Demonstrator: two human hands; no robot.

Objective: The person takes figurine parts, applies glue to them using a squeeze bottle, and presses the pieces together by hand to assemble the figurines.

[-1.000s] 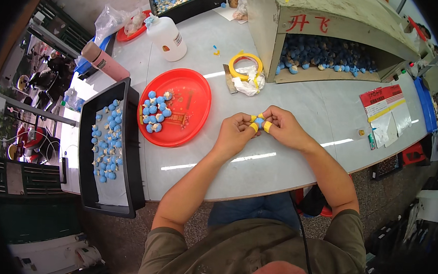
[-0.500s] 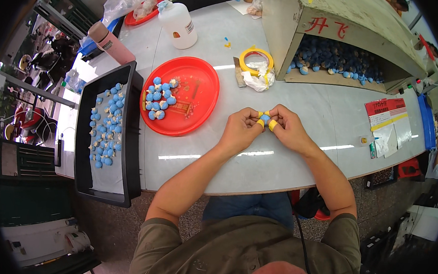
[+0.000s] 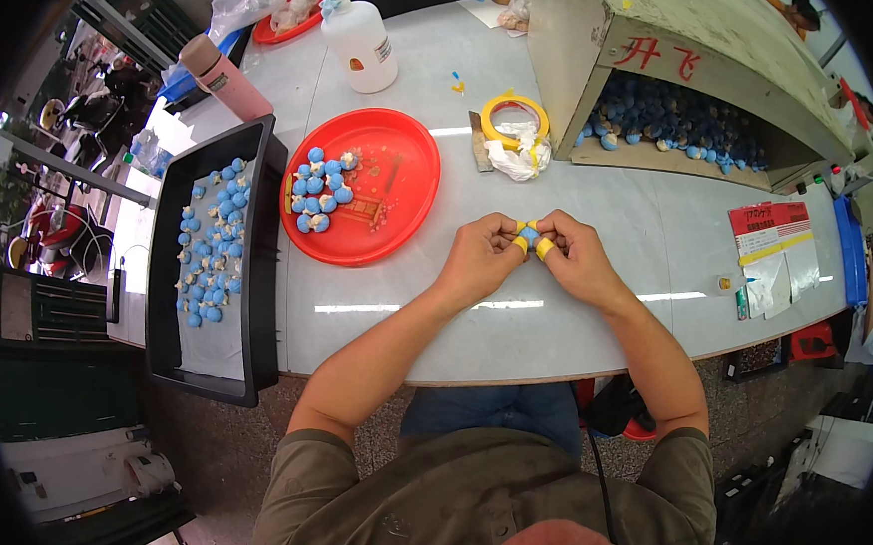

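Observation:
A small blue ball-shaped piece [image 3: 530, 235] is pinched between my two hands above the table. My left hand [image 3: 485, 253] closes thumb and forefinger on its left side. From the right, my right hand [image 3: 574, 257] grips it the same way. Yellow tape wraps the fingertips and thumbs of both hands. The fingers hide much of the piece. To the left, a red round tray [image 3: 400, 220] bears several blue balls with cream-coloured parts [image 3: 314, 187]. Beyond my hands lies a yellow tape roll [image 3: 488, 117] with crumpled white tissue [image 3: 519, 161].
A black bin [image 3: 263, 292] with many similar balls stands at the left. Behind it are a pink bottle [image 3: 230, 82] and a white bottle [image 3: 362, 48]. An open-fronted box [image 3: 569, 71] full of blue balls stands far right. A red-and-white packet [image 3: 767, 231] lies at right.
Both hands stay almost in place, still pinching the blue piece. The whole view has shifted very slightly; nothing has been put down or picked up.

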